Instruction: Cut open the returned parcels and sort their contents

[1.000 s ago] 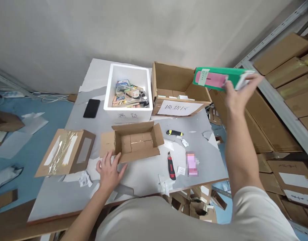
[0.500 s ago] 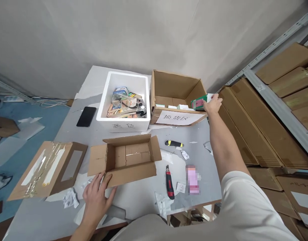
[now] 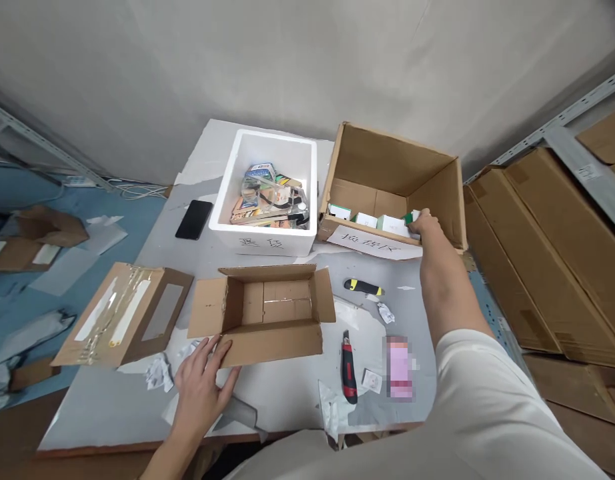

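Green-and-white carton (image 3: 411,217): inside the labelled cardboard box (image 3: 398,150) at the desk's (image 3: 97,413) far right corner, at the right end of a row of white cartons (image 3: 390,225) along the front wall.
Carton handling: probably light and stiff, smooth card that could dent; best pinched across its narrow sides near the upper end.
Right hand (image 3: 425,224): fingers curled closed on the carton's upper end, fingertips partly hidden.
Left hand (image 3: 202,375): loosely spread, grasping nothing, fingers touching the open shipping box's (image 3: 272,345) near left corner.
Foam box (image 3: 267,244): just left of the labelled box, by the desk's far edge.
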Demonstrator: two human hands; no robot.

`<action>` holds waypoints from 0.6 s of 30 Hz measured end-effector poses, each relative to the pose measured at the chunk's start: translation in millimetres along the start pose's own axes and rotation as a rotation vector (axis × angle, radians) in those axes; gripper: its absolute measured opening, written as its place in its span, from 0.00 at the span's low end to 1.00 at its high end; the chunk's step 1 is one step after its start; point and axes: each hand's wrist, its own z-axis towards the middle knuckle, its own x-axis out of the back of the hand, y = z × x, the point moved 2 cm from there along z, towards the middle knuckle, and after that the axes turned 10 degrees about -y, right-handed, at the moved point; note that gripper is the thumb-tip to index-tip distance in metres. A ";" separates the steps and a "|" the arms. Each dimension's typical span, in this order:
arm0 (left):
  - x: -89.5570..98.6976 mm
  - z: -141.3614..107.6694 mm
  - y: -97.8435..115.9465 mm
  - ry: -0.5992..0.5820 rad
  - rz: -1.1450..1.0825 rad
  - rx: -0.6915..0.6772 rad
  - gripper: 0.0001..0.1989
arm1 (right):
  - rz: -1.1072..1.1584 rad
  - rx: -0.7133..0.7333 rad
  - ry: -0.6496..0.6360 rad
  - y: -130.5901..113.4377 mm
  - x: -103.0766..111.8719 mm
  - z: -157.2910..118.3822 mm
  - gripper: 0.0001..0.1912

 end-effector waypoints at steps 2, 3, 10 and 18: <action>1.3 0.4 0.7 -0.005 0.008 -0.006 0.20 | 0.016 -0.059 -0.124 1.8 -7.3 3.6 0.44; 1.7 0.9 0.6 -0.011 0.010 -0.009 0.20 | 0.028 -0.034 -0.154 1.7 -6.5 5.2 0.44; 3.8 7.1 -1.1 0.002 -0.061 -0.030 0.22 | 0.003 0.105 -0.147 1.4 30.2 1.7 0.31; 5.0 -1.9 -15.1 0.109 -0.327 0.153 0.43 | 0.449 0.685 0.488 10.9 8.8 -137.1 0.24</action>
